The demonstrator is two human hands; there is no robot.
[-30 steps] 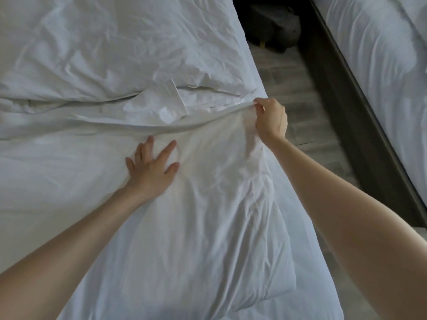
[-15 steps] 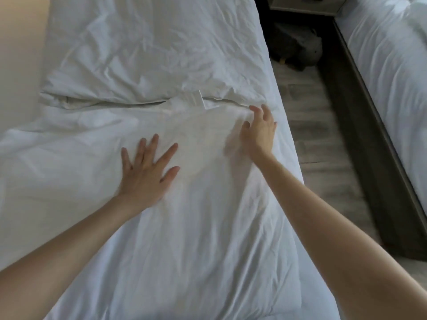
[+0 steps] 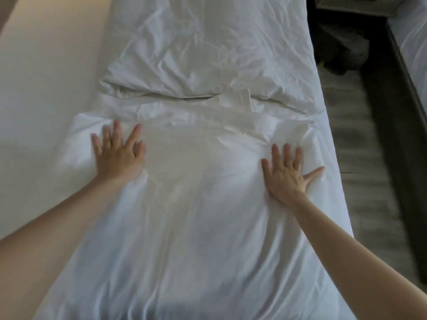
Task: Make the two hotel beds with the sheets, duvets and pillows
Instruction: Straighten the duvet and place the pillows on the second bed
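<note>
Middle of the frame, my hands: left hand (image 3: 117,155) and right hand (image 3: 286,174) flat, fingers spread wide, pressing the duvet (image 3: 196,227).
Upper centre, tag (image 3: 245,98): too blurred to read.

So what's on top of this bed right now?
Two padded white bedding pieces: a crumpled far piece and a smoother near piece, with the left hand and right hand pressed flat on it. They hide the sheet beneath, which shows beside them.

Creased matt white cloth duvet (image 3: 196,227) and pillow (image 3: 208,47); grey wood-grain floor (image 3: 360,158).
</note>
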